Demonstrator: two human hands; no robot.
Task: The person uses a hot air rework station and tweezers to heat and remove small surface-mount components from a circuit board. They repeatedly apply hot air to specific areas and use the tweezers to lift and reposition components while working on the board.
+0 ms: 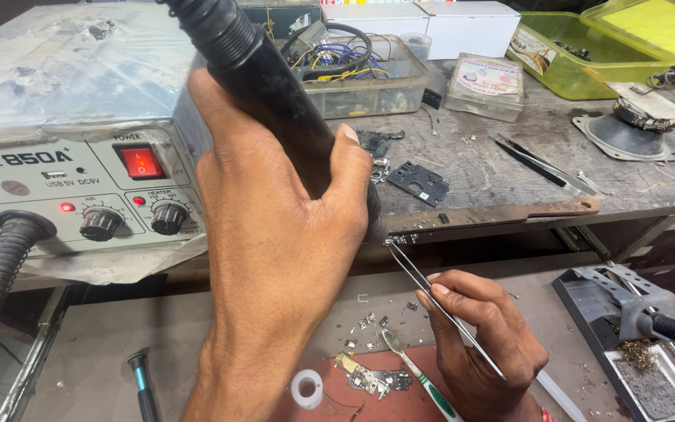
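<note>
Gripping a black hot-air handpiece (275, 109), the left hand (275, 258) fills the middle of the view, its back to the camera, fingers wrapped around the barrel and the thumb pressed along its right side. The handpiece's long axis runs from upper left, where its ribbed hose end is cut off by the top edge, down to the lower right; its nozzle is hidden behind the thumb and palm, so the tip cannot be made out. Lower right, the right hand (482, 344) pinches a pair of metal tweezers (431, 293) closed between thumb and fingers, wrist cut off by the bottom edge. The tweezers slant from the hand up and left, their points meeting just below the handpiece's hidden end, at the edge of the upper bench (509, 168); whatever they hold there is too small to tell. Near the hands, on the lower surface, lie a small circuit board (373, 379) on a reddish mat (400, 395), a green-handled toothbrush (416, 375) and a roll of solder wire (306, 388). Farther left stands the grey rework station (80, 117) with a lit red switch, and beyond it a clear box of wires (361, 70).
</note>
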